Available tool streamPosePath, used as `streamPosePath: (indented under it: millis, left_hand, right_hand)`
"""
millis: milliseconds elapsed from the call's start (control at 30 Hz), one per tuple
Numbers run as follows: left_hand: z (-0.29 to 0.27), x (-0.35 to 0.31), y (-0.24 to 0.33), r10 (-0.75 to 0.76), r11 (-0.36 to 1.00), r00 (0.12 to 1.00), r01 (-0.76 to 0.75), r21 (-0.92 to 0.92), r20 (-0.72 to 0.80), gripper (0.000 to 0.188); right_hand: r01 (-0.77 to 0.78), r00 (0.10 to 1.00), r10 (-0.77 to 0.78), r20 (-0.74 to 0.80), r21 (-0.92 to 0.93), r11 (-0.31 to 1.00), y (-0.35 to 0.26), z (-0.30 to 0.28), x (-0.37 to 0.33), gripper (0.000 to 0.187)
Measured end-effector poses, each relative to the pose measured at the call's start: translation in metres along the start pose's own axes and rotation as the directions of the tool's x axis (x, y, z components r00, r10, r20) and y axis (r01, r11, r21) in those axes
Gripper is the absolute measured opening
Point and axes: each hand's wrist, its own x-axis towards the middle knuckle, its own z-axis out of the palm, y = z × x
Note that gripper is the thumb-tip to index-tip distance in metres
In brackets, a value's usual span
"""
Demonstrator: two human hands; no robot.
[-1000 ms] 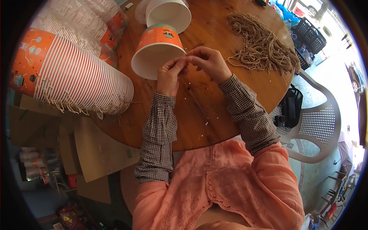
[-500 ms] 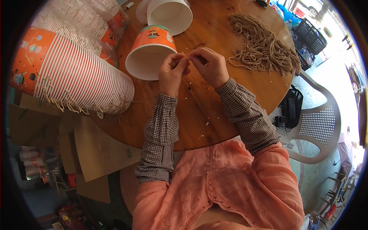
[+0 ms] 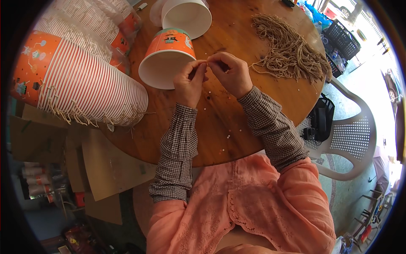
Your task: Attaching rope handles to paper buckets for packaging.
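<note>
My left hand and my right hand meet fingertip to fingertip above the round wooden table. Both are pinched closed; whatever lies between the fingertips is too small to make out. Just behind my left hand, an orange printed paper bucket lies on its side with its white mouth toward me. Another white bucket lies beyond it. To the right of my hands rests a loose heap of beige cords.
A long stack of nested orange and white buckets lies at the left, with cord ends hanging along its rims. Bagged stacks sit behind it. Small white bits dot the tabletop. A plastic chair stands at right, cardboard at lower left.
My left hand has shifted very slightly, its fingers bending a little at the pinch. My right hand stays almost still, and the buckets and cords look the same.
</note>
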Motion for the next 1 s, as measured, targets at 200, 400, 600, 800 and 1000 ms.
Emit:
streamPosePath:
  millis: [200, 400, 600, 800, 1000]
  left_hand:
    - [-0.001, 0.003, -0.010, 0.167, 0.979, 0.986, -0.167, 0.118, 0.013, 0.010]
    - [-0.008, 0.007, -0.010, 0.024, 0.997, 0.997, -0.020, -0.069, 0.068, 0.010]
    - [-0.007, 0.005, -0.009, 0.104, 0.992, 0.991, -0.109, 0.057, 0.090, 0.010]
    - [-0.007, 0.004, -0.007, -0.105, 0.929, 0.984, 0.148, -0.338, 0.143, 0.013]
    - [-0.016, 0.007, -0.015, -0.188, 0.510, 0.862, 0.495, -0.704, 0.470, 0.013]
  right_hand:
    - [-0.026, 0.999, 0.026, 0.021, -0.003, 1.000, -0.002, -0.001, 0.000, 0.010]
    - [-0.035, 0.998, 0.035, 0.045, 0.006, 0.999, -0.002, -0.002, 0.001, 0.010]
    - [-0.018, 0.999, 0.019, 0.047, -0.022, 1.000, 0.000, -0.002, 0.001, 0.010]
    - [-0.175, 0.980, 0.156, 0.121, 0.169, 0.970, 0.005, 0.000, 0.001, 0.011]
    - [-0.307, 0.944, 0.231, 0.234, 0.377, 0.874, 0.000, 0.000, 0.004, 0.011]
